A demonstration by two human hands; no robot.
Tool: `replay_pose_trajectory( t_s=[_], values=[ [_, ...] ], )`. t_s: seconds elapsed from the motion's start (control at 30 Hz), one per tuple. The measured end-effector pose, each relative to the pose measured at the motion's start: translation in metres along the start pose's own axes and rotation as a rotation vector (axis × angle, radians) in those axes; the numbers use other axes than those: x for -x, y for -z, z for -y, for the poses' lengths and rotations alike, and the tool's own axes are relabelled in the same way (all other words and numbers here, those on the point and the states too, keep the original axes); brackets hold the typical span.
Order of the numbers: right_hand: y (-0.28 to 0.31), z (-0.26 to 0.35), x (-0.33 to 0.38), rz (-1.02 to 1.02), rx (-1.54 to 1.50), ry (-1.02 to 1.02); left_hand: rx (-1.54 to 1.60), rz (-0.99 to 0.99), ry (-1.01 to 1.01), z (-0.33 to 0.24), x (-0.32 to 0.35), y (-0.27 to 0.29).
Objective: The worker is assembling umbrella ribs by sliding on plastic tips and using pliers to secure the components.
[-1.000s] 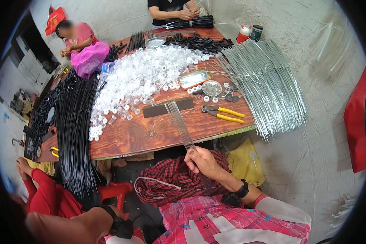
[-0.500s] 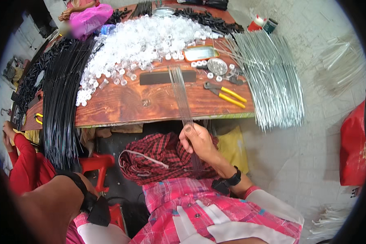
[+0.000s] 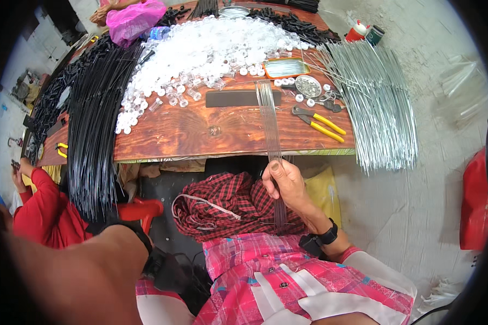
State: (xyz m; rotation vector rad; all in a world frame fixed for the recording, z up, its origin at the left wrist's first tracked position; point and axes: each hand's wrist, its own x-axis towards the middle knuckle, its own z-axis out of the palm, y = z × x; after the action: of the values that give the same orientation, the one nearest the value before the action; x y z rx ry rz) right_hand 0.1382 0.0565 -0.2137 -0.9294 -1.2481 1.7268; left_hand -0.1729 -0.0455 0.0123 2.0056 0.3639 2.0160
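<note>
My right hand point(image 3: 286, 184) is closed around a thin bundle of clear-grey wires point(image 3: 269, 122). The bundle runs from my lap up over the front edge of the wooden table point(image 3: 200, 138), its far end by a black flat strip point(image 3: 243, 98). My thumb points up along the wires, and a black watch is on that wrist. My left forearm fills the lower left, with a black band at the wrist. My left hand point(image 3: 165, 269) is dark and low by my lap, and its fingers are not readable. A red plaid cloth point(image 3: 228, 203) lies on my lap.
On the table are a heap of white plastic caps point(image 3: 200, 54), black rods point(image 3: 95, 124) hanging over the left edge, silver wires point(image 3: 377, 103) at the right, yellow-handled pliers point(image 3: 320, 122), an orange tray point(image 3: 286, 67) and a round tin point(image 3: 308, 86). A person in a red sleeve point(image 3: 40, 211) sits left.
The view has tipped down and closer to my lap. My right hand keeps hold of the wire bundle. My left forearm has come up larger into the lower left.
</note>
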Motion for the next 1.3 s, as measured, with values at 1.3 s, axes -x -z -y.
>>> replay_pose_trajectory(
  t_s=[1.3],
  values=[
    [-0.004,-0.004,-0.005,0.017,0.058,0.018,0.103,-0.196,-0.091,0.019,0.074,0.03]
  ],
)
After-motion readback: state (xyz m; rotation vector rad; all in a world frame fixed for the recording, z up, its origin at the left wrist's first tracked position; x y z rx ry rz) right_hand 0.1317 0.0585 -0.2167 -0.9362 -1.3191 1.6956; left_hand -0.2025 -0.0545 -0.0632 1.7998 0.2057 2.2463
